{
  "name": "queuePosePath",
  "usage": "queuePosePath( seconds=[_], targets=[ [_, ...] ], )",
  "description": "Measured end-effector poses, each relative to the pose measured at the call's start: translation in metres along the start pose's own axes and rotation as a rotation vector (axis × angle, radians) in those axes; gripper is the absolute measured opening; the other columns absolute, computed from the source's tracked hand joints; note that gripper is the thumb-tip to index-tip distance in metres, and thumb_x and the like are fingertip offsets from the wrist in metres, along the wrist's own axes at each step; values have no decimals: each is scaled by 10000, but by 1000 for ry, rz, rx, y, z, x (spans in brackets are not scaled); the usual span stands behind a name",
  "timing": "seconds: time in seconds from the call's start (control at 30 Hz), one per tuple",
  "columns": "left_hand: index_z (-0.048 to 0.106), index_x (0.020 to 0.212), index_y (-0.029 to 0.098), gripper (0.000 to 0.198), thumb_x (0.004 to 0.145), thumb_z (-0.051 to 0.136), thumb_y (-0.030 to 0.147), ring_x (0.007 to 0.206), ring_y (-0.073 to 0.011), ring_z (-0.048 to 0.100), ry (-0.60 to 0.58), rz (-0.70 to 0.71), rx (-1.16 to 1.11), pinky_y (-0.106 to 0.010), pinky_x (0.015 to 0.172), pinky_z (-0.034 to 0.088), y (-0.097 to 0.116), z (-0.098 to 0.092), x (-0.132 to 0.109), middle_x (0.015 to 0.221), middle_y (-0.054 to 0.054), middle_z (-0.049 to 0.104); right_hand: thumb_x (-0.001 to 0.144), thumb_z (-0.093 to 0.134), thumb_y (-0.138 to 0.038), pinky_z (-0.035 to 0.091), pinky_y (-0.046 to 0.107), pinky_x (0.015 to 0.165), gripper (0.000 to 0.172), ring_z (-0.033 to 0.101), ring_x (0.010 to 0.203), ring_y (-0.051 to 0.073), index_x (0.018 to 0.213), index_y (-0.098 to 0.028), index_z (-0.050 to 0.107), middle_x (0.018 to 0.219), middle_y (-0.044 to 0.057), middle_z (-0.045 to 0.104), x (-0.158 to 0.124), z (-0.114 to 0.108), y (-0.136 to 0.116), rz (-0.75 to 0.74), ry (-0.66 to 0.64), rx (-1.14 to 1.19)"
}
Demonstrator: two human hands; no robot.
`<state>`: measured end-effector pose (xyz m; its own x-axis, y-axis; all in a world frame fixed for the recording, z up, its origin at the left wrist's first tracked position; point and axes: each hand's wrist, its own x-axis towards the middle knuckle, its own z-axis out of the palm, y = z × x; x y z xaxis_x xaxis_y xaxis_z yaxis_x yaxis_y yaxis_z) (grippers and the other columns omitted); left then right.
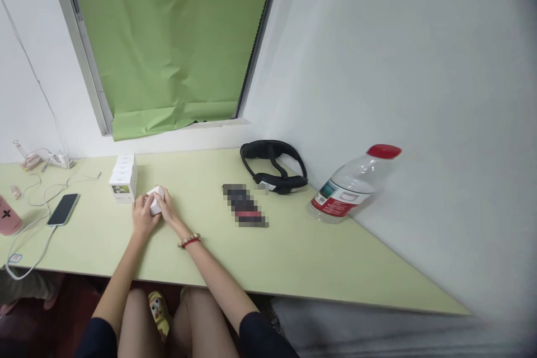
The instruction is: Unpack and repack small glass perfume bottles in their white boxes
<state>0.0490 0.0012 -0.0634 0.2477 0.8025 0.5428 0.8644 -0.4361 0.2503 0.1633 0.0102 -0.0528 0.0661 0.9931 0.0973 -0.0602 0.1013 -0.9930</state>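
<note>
Item 1: one small white rectangular box [155, 207], on the left part of the smooth pale yellow-green table [201, 179], clasped between the bare left hand [144, 218] and the bare right hand [169, 208]. I cannot settle its long axis; fingers cover much of it.

Item 2: one row of matching white boxes [125, 172], packed one behind another, long axis running near to far. I place it just beyond and left of Item 1; the left hand is the nearer. Whether its fingertips touch the row, I cannot tell.

Item 3: left hand, partly closed, fingers curled over the left side of Item 1.

Item 4: right hand, partly closed, fingers bent along the right side of Item 1. I see nothing else held.
</note>
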Motion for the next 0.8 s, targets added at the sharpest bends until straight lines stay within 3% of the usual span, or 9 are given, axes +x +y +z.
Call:
queuePosePath(
  seconds=[0.2,0.37,0.57,0.7,0.8],
  targets=[
    [526,1408,223,636,775,587,242,1413,-299,357,-144,60,74,-446,1133,269,6,14,15,1432,-125,500,848,494,-338,471,263,982,600,550,1234,184,1389,-114,362,1407,178,495,15,-7,15,87,104,2],
    [487,1436,161,680,784,613,309,1470,-321,258,-118,-11,107,-467,1166,229,6,20,14,1510,-156,413,829,438,-296,499,289,920,484,627,1075,186,1272,-102,459,1289,171,589,24,-9,29,119,147,126],
    [488,1422,170,659,782,596,287,1464,-305,279,-90,-15,139,-455,1171,238,7,18,11,1500,-144,427,718,591,-372,524,276,801,388,643,950,201,1036,-151,580,1075,96,670,25,-9,38,77,246,352],
    [520,1380,159,605,780,563,220,1426,-288,342,-39,-41,94,-432,1159,260,7,17,10,1461,-140,468,707,595,-433,521,275,606,433,647,881,213,1064,-187,581,1022,61,672,26,-16,38,204,282,469],
    [531,1354,156,591,764,543,172,1384,-275,389,-3,-61,31,-417,1135,287,5,16,9,1419,-132,500,687,588,-350,515,263,619,436,639,880,195,1096,-200,562,1042,50,663,29,-28,38,203,334,486]
  ],
)
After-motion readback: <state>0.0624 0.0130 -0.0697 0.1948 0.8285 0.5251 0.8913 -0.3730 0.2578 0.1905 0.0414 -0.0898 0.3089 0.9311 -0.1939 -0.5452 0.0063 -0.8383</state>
